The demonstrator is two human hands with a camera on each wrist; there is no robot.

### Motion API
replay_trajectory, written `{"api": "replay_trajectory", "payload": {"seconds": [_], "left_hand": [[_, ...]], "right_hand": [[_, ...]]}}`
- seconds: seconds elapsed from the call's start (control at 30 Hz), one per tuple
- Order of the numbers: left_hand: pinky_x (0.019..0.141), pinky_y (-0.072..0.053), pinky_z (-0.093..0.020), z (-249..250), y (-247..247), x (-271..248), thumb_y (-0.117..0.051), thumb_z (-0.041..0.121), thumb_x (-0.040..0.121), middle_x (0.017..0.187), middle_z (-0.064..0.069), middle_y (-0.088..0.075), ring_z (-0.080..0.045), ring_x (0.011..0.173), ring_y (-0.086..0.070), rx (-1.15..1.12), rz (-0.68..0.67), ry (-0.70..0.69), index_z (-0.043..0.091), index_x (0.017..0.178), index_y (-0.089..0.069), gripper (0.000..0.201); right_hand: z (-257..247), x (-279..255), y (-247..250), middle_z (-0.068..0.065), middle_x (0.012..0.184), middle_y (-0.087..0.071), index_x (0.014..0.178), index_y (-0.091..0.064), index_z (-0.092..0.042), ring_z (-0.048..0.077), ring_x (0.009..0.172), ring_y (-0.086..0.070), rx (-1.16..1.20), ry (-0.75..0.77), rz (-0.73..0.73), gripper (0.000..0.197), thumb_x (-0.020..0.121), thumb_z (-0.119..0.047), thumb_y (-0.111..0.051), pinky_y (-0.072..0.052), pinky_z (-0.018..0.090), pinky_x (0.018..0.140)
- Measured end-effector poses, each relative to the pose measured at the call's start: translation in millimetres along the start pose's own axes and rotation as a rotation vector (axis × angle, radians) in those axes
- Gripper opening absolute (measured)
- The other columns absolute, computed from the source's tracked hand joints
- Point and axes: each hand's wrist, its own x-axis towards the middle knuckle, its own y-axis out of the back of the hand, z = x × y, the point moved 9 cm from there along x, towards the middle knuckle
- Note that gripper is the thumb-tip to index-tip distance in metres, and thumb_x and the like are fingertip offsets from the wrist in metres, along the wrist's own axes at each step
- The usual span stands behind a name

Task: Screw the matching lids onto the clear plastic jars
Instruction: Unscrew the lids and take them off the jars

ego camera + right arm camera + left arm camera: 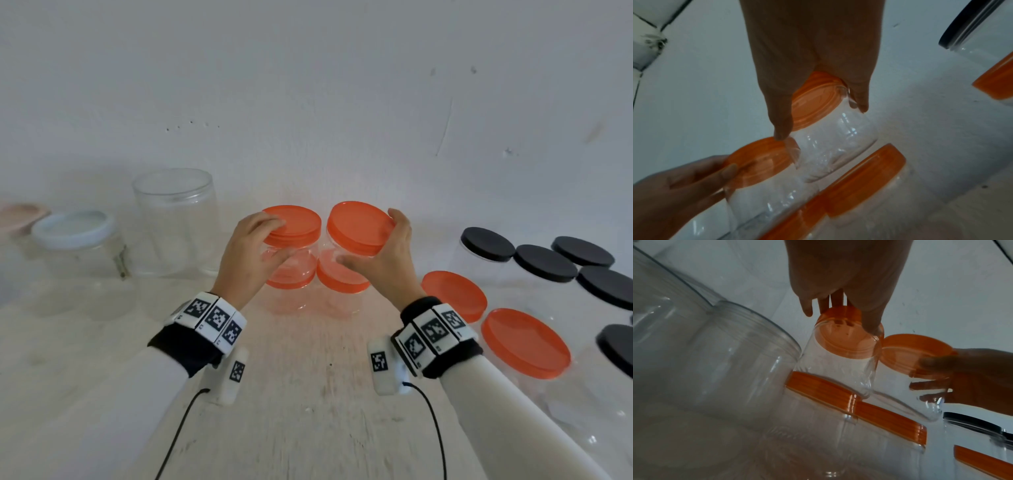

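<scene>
From the wrists, both hands [849, 272] [813, 48] visibly pinch orange lids [846, 335] [813, 100] atop stacked jars [291, 263].

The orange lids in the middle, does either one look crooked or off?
The orange lid in the right hand sits tilted, leaning toward the left jar, so it isn't square on its clear jar. The left hand's lid looks level.

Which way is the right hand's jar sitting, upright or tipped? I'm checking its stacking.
Tipped: the right hand holds the orange-lidded jar leaning.
</scene>
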Motion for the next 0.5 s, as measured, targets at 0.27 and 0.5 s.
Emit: {"api": "replay_trajectory", "payload": {"seconds": [0.27, 0.5], "left_hand": [[0.107, -0.024, -0.014, -9, -7, 1, -0.078, 0.019, 0.072, 0.131, -0.003, -0.049, -0.018, 0.128, -0.038, -0.024, -0.051, -0.001, 0.009, 0.125, -0.056, 0.058], [0.108, -0.027, -0.025, -12, -9, 0, -0.077, 0.014, 0.072, 0.133, -0.002, -0.048, -0.018, 0.131, -0.037, -0.043, -0.056, 0.028, 0.011, 0.126, -0.055, 0.058]], "right_hand": [[31, 7, -17, 0.006, 0.147, -0.02, 0.147, 0.001, -0.011, 0.01, 0.127, -0.028, 0.054, -0.056, -0.05, 0.118, 0.065, -0.018, -0.085, -0.026, 0.021, 0.101], [53, -3, -26, 0.0, 0.131, -0.038, 0.142, -0.021, -0.01, 0.009, 0.113, -0.04, 0.132, -0.13, -0.056, 0.096, 0.068, -0.012, -0.082, -0.037, 0.017, 0.083]]}}
